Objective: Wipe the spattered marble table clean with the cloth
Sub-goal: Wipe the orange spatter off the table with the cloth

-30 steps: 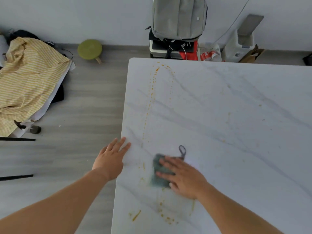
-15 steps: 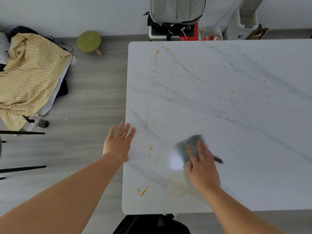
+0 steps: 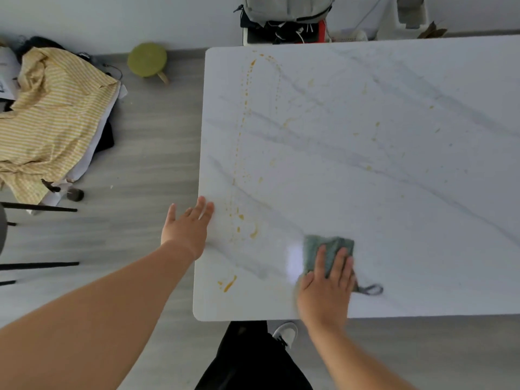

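Note:
A white marble table (image 3: 394, 192) with grey veins fills the right side of the head view. Orange spatter (image 3: 242, 153) runs in a dotted line down its left part, with a bigger streak (image 3: 230, 283) near the front left corner and fainter flecks further right. My right hand (image 3: 326, 288) lies flat on a grey-green cloth (image 3: 327, 249) near the front edge, pressing it onto the marble; a dark loop (image 3: 371, 289) sticks out on the cloth's right. My left hand (image 3: 187, 228) rests open, fingers spread, on the table's left edge.
A yellow striped cloth (image 3: 47, 119) lies over things on the floor at left. A green round stool (image 3: 147, 60) stands by the wall. A grey bag (image 3: 287, 9) and boxes sit behind the table's far edge. Black chair legs (image 3: 39, 208) poke in at left.
My right hand has slid the cloth to the right along the front of the table, away from the orange trail. The view has tilted down, showing the front edge and my legs.

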{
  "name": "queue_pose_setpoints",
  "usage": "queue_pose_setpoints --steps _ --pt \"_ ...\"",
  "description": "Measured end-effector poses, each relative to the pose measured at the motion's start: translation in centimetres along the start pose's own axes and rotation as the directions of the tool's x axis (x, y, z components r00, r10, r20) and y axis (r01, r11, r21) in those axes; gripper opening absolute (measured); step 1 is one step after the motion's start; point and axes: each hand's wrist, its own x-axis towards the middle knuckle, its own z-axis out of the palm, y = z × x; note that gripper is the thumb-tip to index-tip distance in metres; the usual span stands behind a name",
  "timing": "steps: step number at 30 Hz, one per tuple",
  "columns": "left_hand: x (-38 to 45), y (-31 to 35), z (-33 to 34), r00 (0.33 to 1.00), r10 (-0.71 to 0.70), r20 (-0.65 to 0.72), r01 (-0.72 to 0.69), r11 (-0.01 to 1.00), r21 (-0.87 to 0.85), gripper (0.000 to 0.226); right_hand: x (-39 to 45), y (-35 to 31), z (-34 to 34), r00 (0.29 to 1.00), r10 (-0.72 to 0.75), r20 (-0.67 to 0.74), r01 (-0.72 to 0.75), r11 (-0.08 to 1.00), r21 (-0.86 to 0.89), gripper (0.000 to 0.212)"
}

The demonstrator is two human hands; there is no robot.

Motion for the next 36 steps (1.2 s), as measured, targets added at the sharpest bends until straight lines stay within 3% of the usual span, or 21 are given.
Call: queue_pose_setpoints --steps 2,4,7,8,9,11,13,15,18,20,21,22,24,25,27,29,31,32,34,35,36 --pt "0.0 0.1 -0.4 1.0 -0.003 -0.004 0.003 1.0 0.028 0.093 -3.0 -1.9 1.5 0.946 -0.318 0.062 0.318 0.948 0.01 0.074" --pt "-0.1 -0.4 -0.6 1.0 0.003 0.014 -0.004 0.999 0.054 0.094 -4.4 -3.3 1.6 0.71 -0.669 0.217 0.685 0.728 0.004 0.069" --pt "-0.2 -1.0 -0.8 0.999 0.016 0.035 -0.018 0.998 0.056 0.099 -0.9 -3.0 0.7 0.431 -0.829 0.357 0.881 0.473 0.035 0.061" --pt "-0.1 -1.0 -0.8 0.999 0.019 0.032 -0.021 0.998 0.06 0.1 0.5 -2.7 0.7 0.436 -0.83 0.349 0.884 0.468 0.008 0.062" --pt "0.0 -1.0 -0.8 1.0 0.019 0.025 -0.02 0.998 0.065 0.1 1.6 -2.5 0.8 0.532 -0.793 0.296 0.836 0.547 -0.037 0.064" --pt "0.0 -0.9 -0.6 1.0 0.014 0.02 -0.016 0.997 0.074 0.1 2.3 -3.1 0.9 0.866 -0.485 0.122 0.494 0.868 -0.054 0.069" --pt "0.1 -0.8 -0.6 1.0 0.021 0.017 -0.022 0.998 0.059 0.1 0.3 -5.3 1.5 0.983 -0.185 0.018 0.185 0.983 -0.002 0.071" --pt "0.2 -1.2 -0.6 0.999 0.031 0.01 -0.032 0.998 0.051 0.101 -3.0 -7.2 3.2 0.922 -0.382 0.068 0.383 0.924 -0.001 0.073" --pt "0.3 -1.7 -0.5 0.998 0.06 0.005 -0.061 0.998 0.02 0.103 -5.6 -7.6 3.8 0.565 -0.784 0.256 0.811 0.585 0.0 0.067" --pt "0.4 -1.9 -0.4 0.997 0.081 0.0 -0.081 0.997 0.012 0.104 -4.0 -7.4 3.5 0.445 -0.842 0.305 0.884 0.467 -0.001 0.061" --pt "0.4 -2.0 -0.4 0.995 0.095 -0.002 -0.095 0.995 0.01 0.104 -2.7 -7.6 3.3 0.473 -0.828 0.3 0.871 0.491 -0.016 0.059" --pt "0.5 -2.2 -0.3 0.994 0.108 -0.007 -0.108 0.994 0.008 0.104 -1.4 -7.9 3.2 0.577 -0.774 0.26 0.807 0.589 -0.037 0.058" --pt "0.5 -2.5 0.0 0.992 0.125 -0.024 -0.126 0.992 -0.005 0.103 0.5 -8.8 2.8 0.873 -0.469 0.131 0.478 0.877 -0.052 0.061" --pt "0.3 -2.5 -0.1 0.99 0.139 -0.03 -0.14 0.99 -0.02 0.101 0.3 -9.5 2.7 0.946 -0.312 0.089 0.317 0.947 -0.046 0.063" --pt "0.2 -3.4 0.3 0.98 0.185 -0.071 -0.189 0.981 -0.049 0.091 -3.2 -11.4 4.1 0.942 -0.32 0.104 0.328 0.943 -0.062 0.065" --pt "0.5 -4.4 0.2 0.964 0.212 -0.162 -0.225 0.972 -0.071 0.08 -7.3 -12.6 5.5 0.741 -0.64 0.201 0.661 0.748 -0.058 0.062" --pt "1.0 -5.9 -0.2 0.937 0.233 -0.262 -0.262 0.962 -0.081 0.075 -6.1 -13.2 5.4 0.567 -0.79 0.234 0.815 0.579 -0.02 0.059" --pt "1.5 -6.5 -0.4 0.917 0.228 -0.328 -0.269 0.959 -0.085 0.073 -3.8 -13.7 5.2 0.573 -0.795 0.198 0.817 0.573 -0.065 0.059" --pt "2.7 -7.6 -0.8 0.897 0.181 -0.403 -0.254 0.958 -0.136 0.07 1.1 -15.0 4.3 0.782 -0.614 0.102 0.623 0.772 -0.13 0.06" --pt "3.4 -8.3 -1.0 0.899 0.164 -0.406 -0.245 0.957 -0.157 0.068 3.5 -15.6 3.7 0.918 -0.392 0.052 0.395 0.916 -0.067 0.061" --pt "4.0 -8.8 -1.2 0.904 0.155 -0.398 -0.234 0.959 -0.158 0.066 4.9 -16.3 3.3 0.99 -0.139 0.017 0.139 0.99 -0.001 0.063"
